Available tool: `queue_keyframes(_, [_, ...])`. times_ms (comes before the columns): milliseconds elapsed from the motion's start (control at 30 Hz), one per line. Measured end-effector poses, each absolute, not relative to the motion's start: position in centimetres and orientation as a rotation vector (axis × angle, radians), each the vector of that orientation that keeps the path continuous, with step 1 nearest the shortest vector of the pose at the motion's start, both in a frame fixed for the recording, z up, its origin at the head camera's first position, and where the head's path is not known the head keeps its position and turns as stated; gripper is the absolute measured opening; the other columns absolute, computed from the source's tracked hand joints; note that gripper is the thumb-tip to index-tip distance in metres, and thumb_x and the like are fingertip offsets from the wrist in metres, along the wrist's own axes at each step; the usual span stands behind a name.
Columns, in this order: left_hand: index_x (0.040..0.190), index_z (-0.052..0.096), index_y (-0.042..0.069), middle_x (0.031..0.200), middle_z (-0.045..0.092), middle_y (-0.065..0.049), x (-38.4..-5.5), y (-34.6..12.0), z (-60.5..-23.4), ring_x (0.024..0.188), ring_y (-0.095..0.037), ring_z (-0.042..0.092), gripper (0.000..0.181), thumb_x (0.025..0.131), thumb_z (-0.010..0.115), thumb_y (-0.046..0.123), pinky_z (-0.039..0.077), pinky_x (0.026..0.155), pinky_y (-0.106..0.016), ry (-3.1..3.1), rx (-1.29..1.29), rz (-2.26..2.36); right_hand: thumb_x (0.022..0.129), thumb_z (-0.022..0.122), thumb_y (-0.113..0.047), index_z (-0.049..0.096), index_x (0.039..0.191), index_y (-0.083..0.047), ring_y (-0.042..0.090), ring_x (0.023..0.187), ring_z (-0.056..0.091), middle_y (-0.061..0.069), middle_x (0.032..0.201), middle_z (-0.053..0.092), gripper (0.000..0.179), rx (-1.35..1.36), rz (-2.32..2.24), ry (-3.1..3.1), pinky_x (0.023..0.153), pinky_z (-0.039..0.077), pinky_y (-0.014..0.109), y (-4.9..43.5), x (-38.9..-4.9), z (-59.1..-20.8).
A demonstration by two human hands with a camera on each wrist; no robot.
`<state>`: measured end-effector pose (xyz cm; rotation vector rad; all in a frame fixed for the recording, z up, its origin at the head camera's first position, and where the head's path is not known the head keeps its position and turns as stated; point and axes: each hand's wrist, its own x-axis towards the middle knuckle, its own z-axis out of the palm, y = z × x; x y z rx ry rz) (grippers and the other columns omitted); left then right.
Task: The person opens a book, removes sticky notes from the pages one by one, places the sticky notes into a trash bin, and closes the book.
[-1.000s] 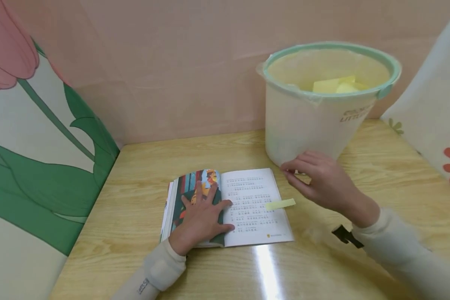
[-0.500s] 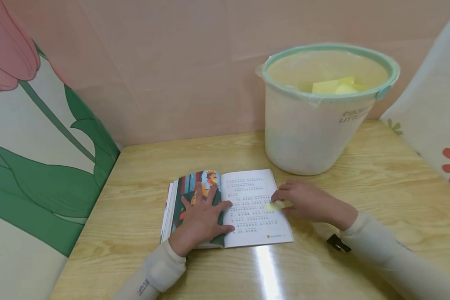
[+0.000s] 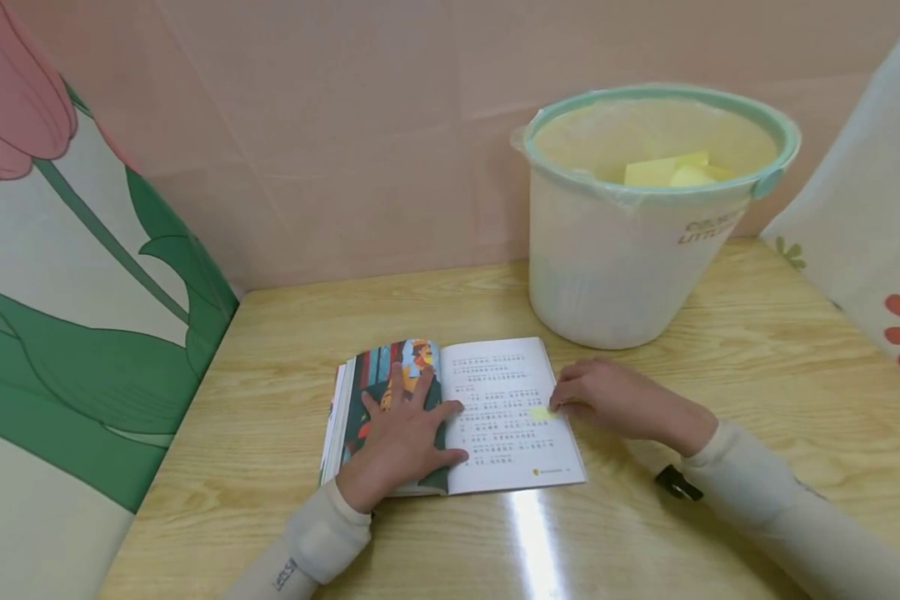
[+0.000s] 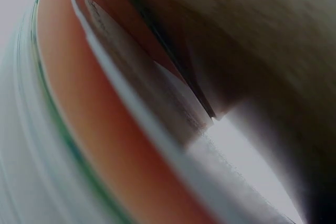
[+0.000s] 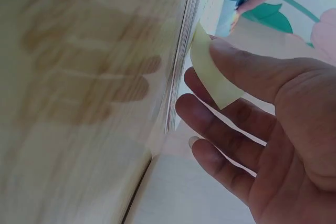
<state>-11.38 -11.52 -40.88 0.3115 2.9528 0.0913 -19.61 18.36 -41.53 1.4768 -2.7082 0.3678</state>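
An open book [image 3: 495, 450] lies on the wooden table, a colourful picture on its left page and printed text on the right. My left hand [image 3: 408, 433] rests spread across the left page, its fingertips reaching past the fold. A yellow sticky note strip [image 3: 542, 413] sits at the outer edge of the right page. My right hand [image 3: 618, 400] pinches its free end between thumb and index finger. In the right wrist view the yellow strip [image 5: 212, 74] bends out from the page edge under the thumb, the other fingers loosely curved. The left wrist view shows blurred page edges [image 4: 94, 103] up close.
A white bucket [image 3: 607, 267] with a mint rim and plastic liner stands behind the right hand, with yellow paper [image 3: 667, 171] inside. Pink cloth [image 3: 375, 150] hangs along the back of the table [image 3: 270, 375]. Tulip-patterned [image 3: 120, 250] and flower-patterned panels flank the sides.
My right hand has come down and left from in front of the bucket to the page edge and taken hold of the sticky note strip. The left hand stays put.
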Motion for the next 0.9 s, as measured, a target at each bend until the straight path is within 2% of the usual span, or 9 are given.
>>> queue_keyframes(267, [0.137, 0.056, 0.042, 0.165, 0.024, -0.012, -11.31, -11.53, -40.87, 0.15, -0.055, 0.007, 0.063, 0.081, 0.068, 0.068, 0.024, 0.096, -0.087, 2.961, 0.322, 0.088, 0.083, 0.08, -0.011, 0.076, 0.09, -0.021, 0.005, 0.078, 0.062, -0.01, 0.087, 0.068, 0.013, 1.343, 0.418, -2.758, 0.072, 0.054, 0.03, 18.03, -19.84, -41.64])
queue_keyframes(600, [0.136, 0.056, 0.042, 0.165, 0.025, -0.012, -11.27, -11.59, -40.97, 0.15, -0.054, 0.007, 0.063, 0.08, 0.068, 0.068, 0.024, 0.095, -0.087, 2.972, 0.333, 0.082, 0.09, 0.074, -0.016, 0.076, 0.09, -0.018, 0.003, 0.077, 0.063, -0.012, 0.086, 0.07, 0.003, 1.168, 0.441, -2.849, 0.07, 0.053, 0.03, 17.78, -19.8, -41.87])
queue_keyframes(900, [0.136, 0.056, 0.041, 0.165, 0.025, -0.012, -11.33, -11.56, -40.96, 0.15, -0.055, 0.006, 0.063, 0.081, 0.069, 0.067, 0.024, 0.095, -0.087, 2.975, 0.336, 0.088, 0.092, 0.071, -0.018, 0.076, 0.091, -0.015, 0.004, 0.074, 0.063, -0.009, 0.085, 0.073, 0.006, 1.049, 0.484, -2.878, 0.067, 0.053, 0.032, 17.58, -19.51, -41.26])
